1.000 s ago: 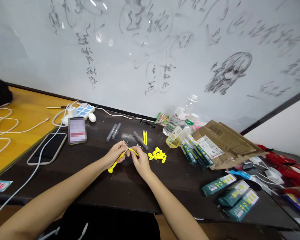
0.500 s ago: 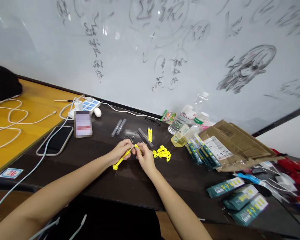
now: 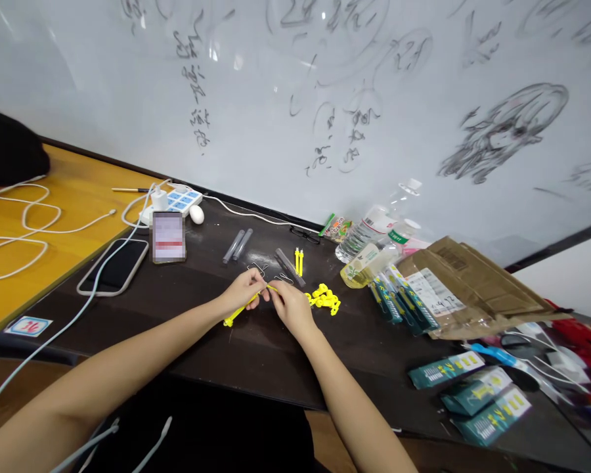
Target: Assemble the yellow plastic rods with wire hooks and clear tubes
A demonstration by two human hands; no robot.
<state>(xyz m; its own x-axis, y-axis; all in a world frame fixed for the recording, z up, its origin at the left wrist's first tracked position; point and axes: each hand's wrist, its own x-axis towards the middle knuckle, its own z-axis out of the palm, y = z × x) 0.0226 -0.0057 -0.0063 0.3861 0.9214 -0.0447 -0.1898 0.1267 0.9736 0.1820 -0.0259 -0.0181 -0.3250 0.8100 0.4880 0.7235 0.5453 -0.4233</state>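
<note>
The left hand [image 3: 247,291] grips a long thin yellow plastic stick [image 3: 241,311]. The right hand [image 3: 290,303] pinches a small yellow plastic piece [image 3: 272,287] beside it.

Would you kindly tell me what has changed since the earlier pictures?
The view has shifted, so the tabletop appears farther right and higher. The right hand now hides more of its small yellow piece. Nothing visibly grabbed or released; the left hand still holds the yellow stick, and the yellow pile lies unmoved.
</note>
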